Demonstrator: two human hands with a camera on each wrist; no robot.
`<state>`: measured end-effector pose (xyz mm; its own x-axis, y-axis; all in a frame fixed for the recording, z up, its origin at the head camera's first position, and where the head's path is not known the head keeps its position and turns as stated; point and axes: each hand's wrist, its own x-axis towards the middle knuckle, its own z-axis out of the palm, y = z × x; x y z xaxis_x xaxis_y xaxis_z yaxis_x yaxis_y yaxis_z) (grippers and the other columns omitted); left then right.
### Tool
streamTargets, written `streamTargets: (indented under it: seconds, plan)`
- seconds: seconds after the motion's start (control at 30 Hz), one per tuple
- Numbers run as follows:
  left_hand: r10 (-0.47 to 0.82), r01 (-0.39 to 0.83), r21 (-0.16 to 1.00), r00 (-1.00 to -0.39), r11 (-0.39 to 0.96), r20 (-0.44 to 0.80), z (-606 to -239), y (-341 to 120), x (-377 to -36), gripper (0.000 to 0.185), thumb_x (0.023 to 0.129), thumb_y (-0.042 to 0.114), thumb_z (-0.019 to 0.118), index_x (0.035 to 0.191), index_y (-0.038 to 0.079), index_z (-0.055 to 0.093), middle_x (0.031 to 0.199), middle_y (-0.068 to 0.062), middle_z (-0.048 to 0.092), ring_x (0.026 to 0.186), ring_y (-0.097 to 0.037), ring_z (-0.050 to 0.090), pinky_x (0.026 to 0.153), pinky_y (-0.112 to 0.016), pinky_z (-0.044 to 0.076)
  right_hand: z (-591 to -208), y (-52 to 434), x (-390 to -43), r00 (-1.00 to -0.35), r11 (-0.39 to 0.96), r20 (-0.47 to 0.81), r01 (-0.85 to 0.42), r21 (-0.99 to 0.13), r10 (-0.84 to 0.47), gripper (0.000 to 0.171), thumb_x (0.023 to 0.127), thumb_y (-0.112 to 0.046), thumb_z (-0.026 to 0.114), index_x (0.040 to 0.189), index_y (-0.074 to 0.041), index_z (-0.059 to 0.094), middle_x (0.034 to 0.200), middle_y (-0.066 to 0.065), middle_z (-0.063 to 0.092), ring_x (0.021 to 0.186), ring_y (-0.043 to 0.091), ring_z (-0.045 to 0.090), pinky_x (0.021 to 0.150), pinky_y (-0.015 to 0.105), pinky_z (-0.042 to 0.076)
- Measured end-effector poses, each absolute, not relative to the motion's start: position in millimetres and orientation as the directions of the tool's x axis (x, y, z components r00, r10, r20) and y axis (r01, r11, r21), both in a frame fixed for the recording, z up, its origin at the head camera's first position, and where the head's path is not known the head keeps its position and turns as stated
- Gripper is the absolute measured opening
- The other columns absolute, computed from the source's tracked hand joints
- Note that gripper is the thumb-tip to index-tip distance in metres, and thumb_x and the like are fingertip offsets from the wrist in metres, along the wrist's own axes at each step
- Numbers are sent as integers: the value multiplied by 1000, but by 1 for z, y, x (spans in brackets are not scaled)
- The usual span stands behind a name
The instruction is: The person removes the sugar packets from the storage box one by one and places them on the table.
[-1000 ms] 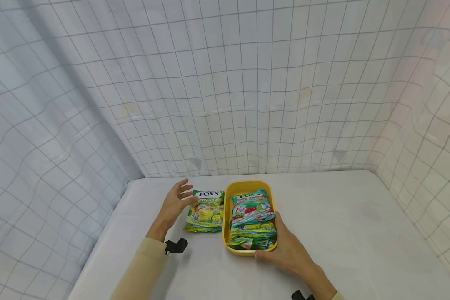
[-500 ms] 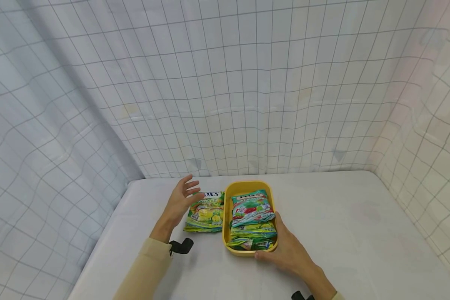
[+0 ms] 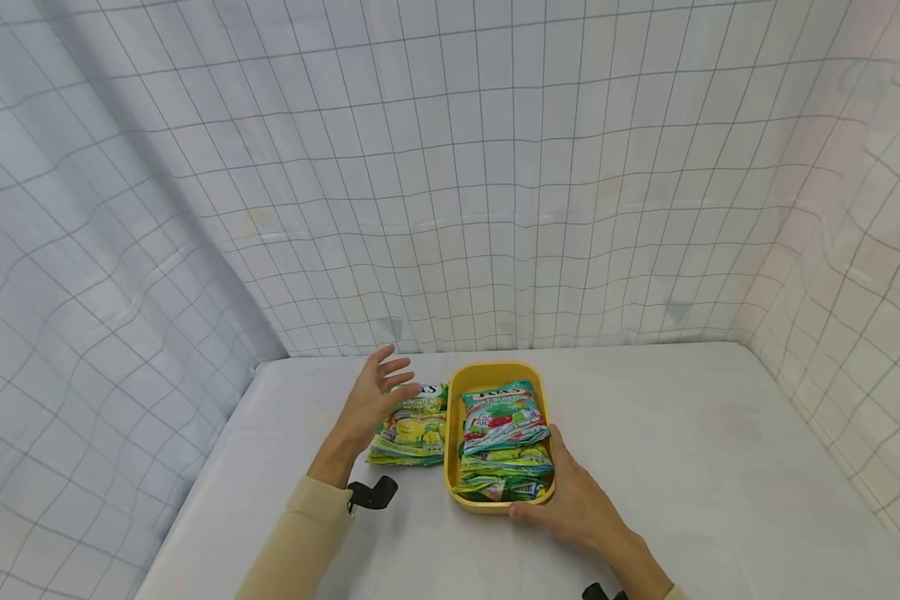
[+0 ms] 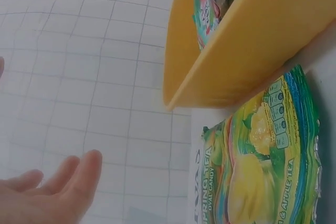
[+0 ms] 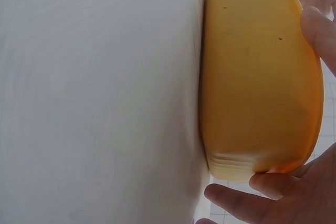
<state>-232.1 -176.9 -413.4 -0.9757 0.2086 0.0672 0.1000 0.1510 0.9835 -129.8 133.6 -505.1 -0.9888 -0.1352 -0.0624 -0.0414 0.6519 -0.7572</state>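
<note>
You are working near the front left part of the white table [image 3: 682, 450], and the packing looks to me mostly done: several candy packets [image 3: 504, 437] are already lying stacked inside the yellow tray [image 3: 495, 372], while one yellow-green packet [image 3: 412, 427] is lying flat on the table, just beside the tray's left wall. That one appears to be what is left.

Your left hand [image 3: 371, 407] is hovering over the left edge of that loose packet with fingers straight and spread, holding nothing; whether it is touching the wrapper I cannot tell. The left wrist view shows the packet [image 4: 262, 171] lying against the foot of the tray [image 4: 252, 40].

Your right hand [image 3: 577, 500] is gripping the tray's near right corner, thumb on the right rim and fingers curled round the near wall [image 5: 262, 93].
</note>
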Motion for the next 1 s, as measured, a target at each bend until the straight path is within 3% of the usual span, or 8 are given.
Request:
streamTargets:
  seconds: [0.4,0.83,1.0]
  plan:
    - [257,62,991,-966,122,29,-408,-157,-225,93,95,16,74,163,11,11,159,-22,33,143,-39,39,113,-59,34,-507,134,-130,-989,645,-56,-45,-763,-135,140,68,-72,81,164,-9,3,166,17,24,146,39,33,111,60,34]
    - [258,-19,993,-965,119,-50,-423,-139,-219,96,92,20,78,163,11,14,157,-26,36,142,-40,41,108,-55,42,-507,134,-130,-988,635,-61,-43,-771,-140,139,68,-73,81,164,-10,3,165,18,25,145,40,34,110,61,35]
    - [277,-28,992,-959,123,-62,-427,-133,-217,93,93,20,77,162,12,15,157,-27,35,140,-40,42,112,-58,35,-506,134,-129,-988,630,-60,-44,-775,-142,138,69,-70,82,164,-9,3,165,19,25,145,40,34,110,62,35]
